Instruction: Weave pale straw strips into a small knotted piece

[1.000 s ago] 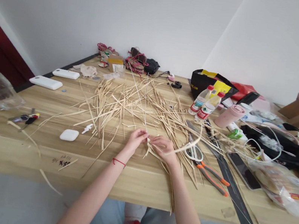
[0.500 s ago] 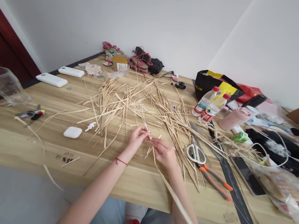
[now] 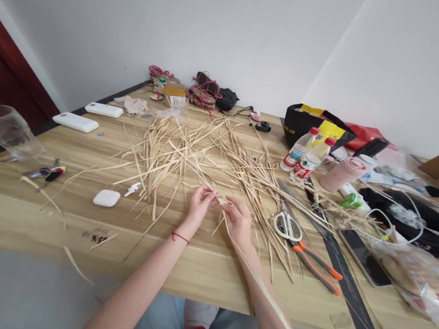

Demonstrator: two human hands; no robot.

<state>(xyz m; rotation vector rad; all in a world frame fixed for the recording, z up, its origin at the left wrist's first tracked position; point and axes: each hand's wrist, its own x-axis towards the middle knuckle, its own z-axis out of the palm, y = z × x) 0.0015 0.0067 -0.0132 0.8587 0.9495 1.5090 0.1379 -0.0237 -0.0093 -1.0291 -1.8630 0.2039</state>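
My left hand (image 3: 200, 199) and my right hand (image 3: 238, 218) meet over the front middle of the table, fingertips pinched on a small pale woven piece (image 3: 222, 201) between them. From it a long flat straw strip (image 3: 255, 277) runs under my right palm and along my right forearm toward my body. Thin pale strands (image 3: 201, 175) stick out from the left fingertips, away from me. How the piece is folded is too small to make out. Just beyond the hands lies a loose heap of cut straw strips (image 3: 165, 161).
Right of my hands lie white-handled scissors (image 3: 288, 226) and orange-handled pliers (image 3: 318, 268). Farther right are a phone (image 3: 366, 259), two water bottles (image 3: 300, 150) and a pink cup (image 3: 343, 174). At left sit a white earphone case (image 3: 106, 198) and a clear jug (image 3: 1, 131).
My right hand has turned slightly and shifted up, its fingers now more upright at the piece. The thin strands reach out farther to the upper left. The view has shifted slightly.
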